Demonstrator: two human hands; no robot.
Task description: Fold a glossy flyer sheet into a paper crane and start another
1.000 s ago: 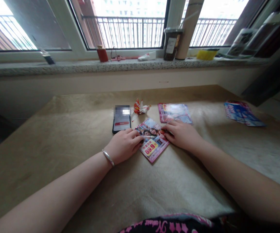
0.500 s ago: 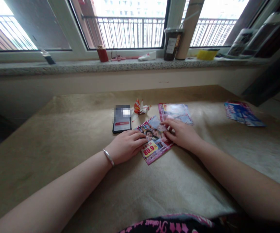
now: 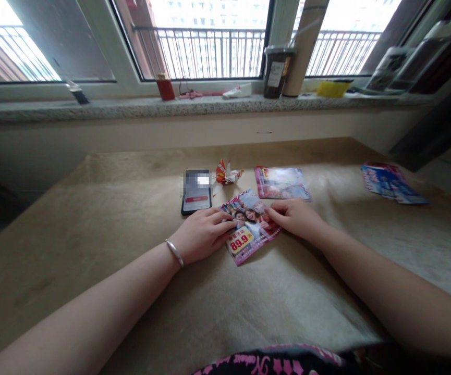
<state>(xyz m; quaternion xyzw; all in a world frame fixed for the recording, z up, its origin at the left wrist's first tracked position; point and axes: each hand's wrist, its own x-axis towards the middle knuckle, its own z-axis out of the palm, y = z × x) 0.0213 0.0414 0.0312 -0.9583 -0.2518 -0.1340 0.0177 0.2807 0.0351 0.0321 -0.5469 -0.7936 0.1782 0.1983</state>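
Note:
A square colourful flyer [image 3: 248,229], printed with faces and a yellow "89.9" price tag, lies on the tan table [image 3: 92,229] in front of me. My left hand [image 3: 202,233], a silver bangle on its wrist, rests on the flyer's left edge with fingers curled and pressing down. My right hand [image 3: 297,219] pinches the flyer's right corner between curled fingers. A black phone [image 3: 196,194] with a lit screen lies just beyond my left hand. A folded paper crane [image 3: 227,173] sits to the right of the phone.
Another flyer [image 3: 282,182] lies flat beyond my right hand, and more flyers [image 3: 389,183] lie at the far right of the table. The stone windowsill [image 3: 131,107] holds a red cup [image 3: 165,86], a dark jar [image 3: 275,71], a yellow box [image 3: 332,87] and other small items.
The flyer has turned slightly counter-clockwise and slid a little right. My right hand went from lying flat over its right side to pinching the right corner. My left hand barely moved.

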